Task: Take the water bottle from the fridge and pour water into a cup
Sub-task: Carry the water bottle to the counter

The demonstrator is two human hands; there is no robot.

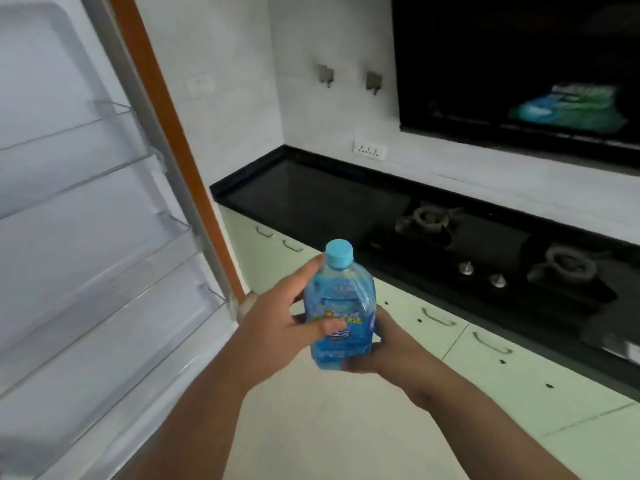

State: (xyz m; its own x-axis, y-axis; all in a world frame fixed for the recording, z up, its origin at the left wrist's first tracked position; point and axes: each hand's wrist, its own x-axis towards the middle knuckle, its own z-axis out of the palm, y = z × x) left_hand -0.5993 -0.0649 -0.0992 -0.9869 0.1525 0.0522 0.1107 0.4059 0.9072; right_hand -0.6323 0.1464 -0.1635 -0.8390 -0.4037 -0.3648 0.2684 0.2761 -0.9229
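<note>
Black surface (311,188) with a stove (485,251) runs far right. Both hands, left hand (277,327) and right hand (377,348), hold the blue water bottle (341,306) upright, cap (339,254) on, beside the open fridge door (86,220) at left.

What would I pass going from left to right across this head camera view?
Open fridge door with clear shelves → left hand → blue water bottle → right hand → stove knobs → right burner.

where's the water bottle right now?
In the head view, lower centre: the water bottle is upright and capped, held between the left hand and the right hand, in front of the open fridge door and left of the stove.
</note>
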